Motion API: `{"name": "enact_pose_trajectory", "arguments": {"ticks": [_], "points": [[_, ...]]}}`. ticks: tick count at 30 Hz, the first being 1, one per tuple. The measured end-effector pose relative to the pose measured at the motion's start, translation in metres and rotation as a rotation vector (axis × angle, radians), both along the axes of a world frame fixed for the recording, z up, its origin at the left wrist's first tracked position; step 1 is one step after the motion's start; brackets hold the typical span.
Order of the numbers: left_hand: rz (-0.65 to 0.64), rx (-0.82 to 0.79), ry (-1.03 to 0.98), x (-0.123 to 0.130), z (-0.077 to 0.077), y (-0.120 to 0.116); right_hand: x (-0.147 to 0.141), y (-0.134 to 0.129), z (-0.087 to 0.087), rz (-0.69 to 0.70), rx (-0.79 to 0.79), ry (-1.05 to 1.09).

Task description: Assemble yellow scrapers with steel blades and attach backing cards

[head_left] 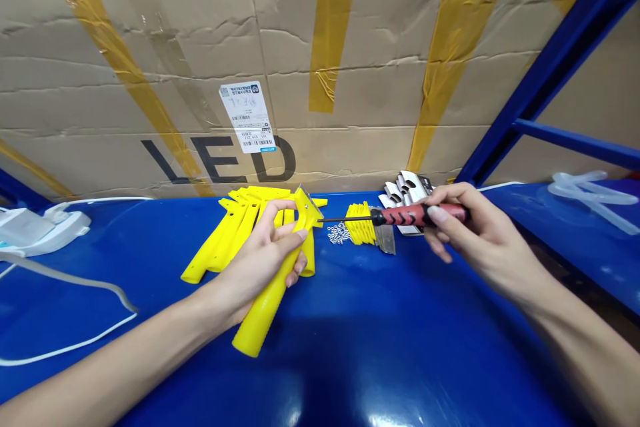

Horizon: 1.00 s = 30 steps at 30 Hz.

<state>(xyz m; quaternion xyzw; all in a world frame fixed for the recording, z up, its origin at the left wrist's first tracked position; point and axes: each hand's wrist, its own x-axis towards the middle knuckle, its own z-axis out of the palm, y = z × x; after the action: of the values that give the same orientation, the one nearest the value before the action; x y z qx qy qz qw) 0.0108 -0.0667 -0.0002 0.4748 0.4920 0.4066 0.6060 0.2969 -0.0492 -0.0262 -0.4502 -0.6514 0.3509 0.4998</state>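
My left hand (273, 250) is wrapped round a yellow plastic handle (265, 313), whose head points up and away. In my right hand (465, 227) is a red and black screwdriver (407, 215), held level with its shaft pointing left. The shaft's tip meets or nearly meets the side of the handle's head; exact contact is too small to tell. Behind my left hand lie several more yellow handles (220, 240). Small metal screws or nuts (339, 233) lie in a pile beside a row of small yellow pieces (361, 223). Next to those are thin grey metal blades (385, 239).
A large taped cardboard box (375, 80) stands behind the blue table (350, 347). Printed cards (407, 190) lie near its base. A white power strip (50, 233) with cables is at left. Clear plastic strips (593, 193) and a blue metal frame (545, 73) are at right.
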Motion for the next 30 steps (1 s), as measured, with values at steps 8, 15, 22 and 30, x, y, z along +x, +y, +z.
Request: {"name": "enact_pose_trajectory", "arguments": {"ticks": [8, 15, 22, 30], "points": [[0.021, 0.021, -0.022, -0.0048, -0.0005, -0.0016, -0.0001, -0.0002, 0.0006, 0.104, -0.018, 0.016], [-0.004, 0.062, -0.008, -0.0043, -0.002, 0.0, 0.0008, 0.0002, -0.0027, -0.084, -0.03, -0.136], [-0.021, 0.055, -0.004, -0.0039, 0.0004, -0.0001, 0.0, -0.0015, -0.001, -0.122, 0.0, -0.132], [-0.005, 0.028, -0.019, -0.0071, 0.0023, 0.003, -0.0042, -0.0031, -0.001, -0.057, 0.008, -0.134]]}}
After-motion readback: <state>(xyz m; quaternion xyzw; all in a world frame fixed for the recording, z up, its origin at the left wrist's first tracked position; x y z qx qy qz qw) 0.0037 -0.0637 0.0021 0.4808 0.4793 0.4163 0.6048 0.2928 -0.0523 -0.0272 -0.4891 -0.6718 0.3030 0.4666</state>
